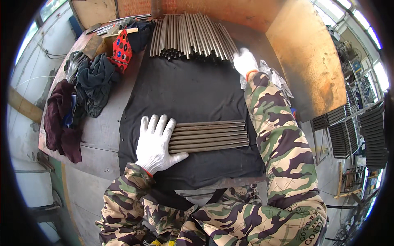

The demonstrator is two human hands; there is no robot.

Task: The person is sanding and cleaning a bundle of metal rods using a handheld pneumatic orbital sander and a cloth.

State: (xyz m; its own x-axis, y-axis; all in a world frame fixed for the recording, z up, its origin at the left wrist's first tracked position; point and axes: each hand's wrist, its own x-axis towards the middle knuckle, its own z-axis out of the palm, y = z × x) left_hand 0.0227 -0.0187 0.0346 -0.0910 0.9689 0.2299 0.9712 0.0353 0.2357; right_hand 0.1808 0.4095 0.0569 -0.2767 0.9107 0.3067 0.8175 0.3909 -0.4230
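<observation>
My left hand (155,142), in a white glove, lies flat on the left ends of a short row of several metal tubes (211,135) that lie side by side on a black mat (184,90). My right hand (245,61), also gloved white, reaches far forward to the right end of a big pile of metal tubes (191,37) at the back of the mat. Its fingers rest on the outermost tubes; whether they grip one cannot be made out. Both sleeves are camouflage.
Dark rags and clothes (88,82) are heaped at the left of the steel table (98,135), with a red patterned packet (122,51) behind them. Crumpled clear plastic (279,78) lies by my right forearm. Racks of dark tubes (353,127) stand on the right. A rusty plate (308,53) leans at the back right.
</observation>
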